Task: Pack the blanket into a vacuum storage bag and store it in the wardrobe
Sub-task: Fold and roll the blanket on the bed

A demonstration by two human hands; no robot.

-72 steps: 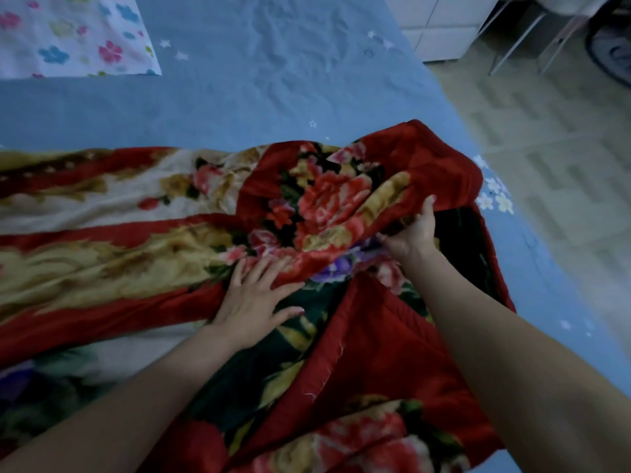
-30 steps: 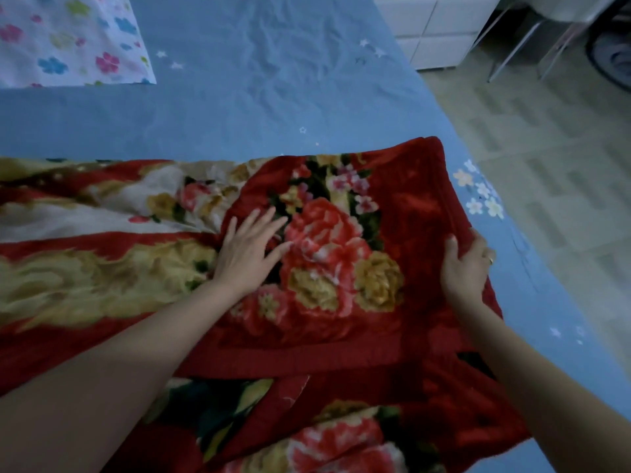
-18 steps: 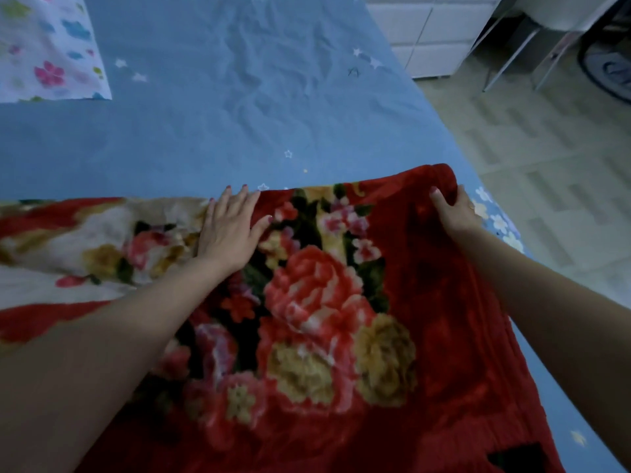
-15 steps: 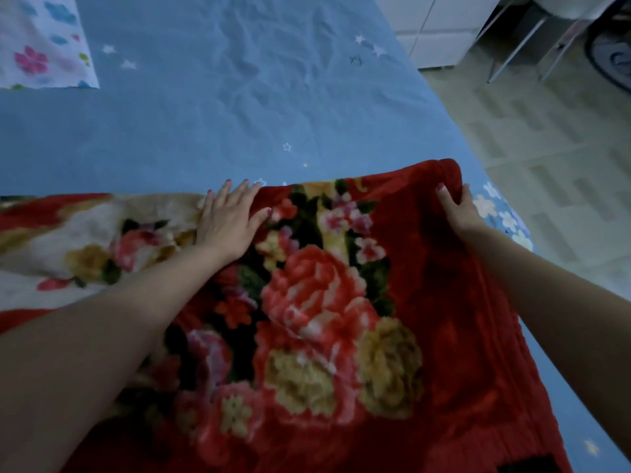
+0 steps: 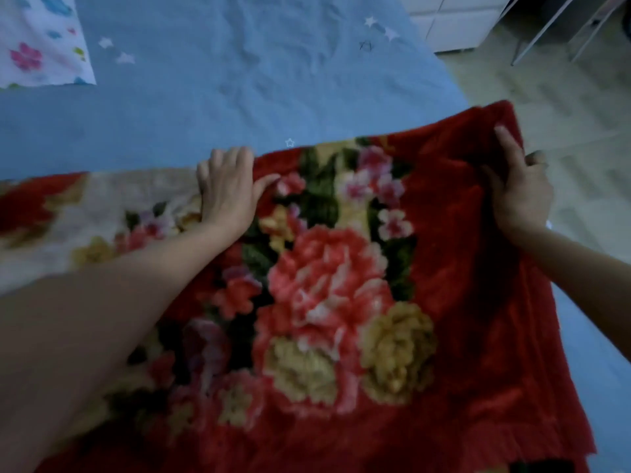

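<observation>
The red floral blanket (image 5: 341, 302) lies spread over the near part of the bed (image 5: 239, 80), its folded-over top layer showing a big pink bloom and 2 yellowish ones on a dark green and red ground, with a paler cream and gold stretch running off to the left. The left hand (image 5: 227, 189) rests flat on the blanket at its far edge, palm down, fingers straight and close together with the tips reaching the edge where the blue sheet begins, thumb spread toward the flowers. The right hand (image 5: 520, 192) is at the blanket's far right corner, which overhangs the side of the bed; its thumb lies on top of the red plush and the fingers curl round the edge underneath, gripping the corner and lifting it slightly into a ridge. The large bloom sits between the 2 hands, nearer the person. A white flowered pillow (image 5: 37, 42) lies at the far left of the bed, well apart from the blanket. Beyond the bed's right side are a tiled floor (image 5: 563, 107), white drawers (image 5: 450, 22) and thin metal legs (image 5: 546, 32).
</observation>
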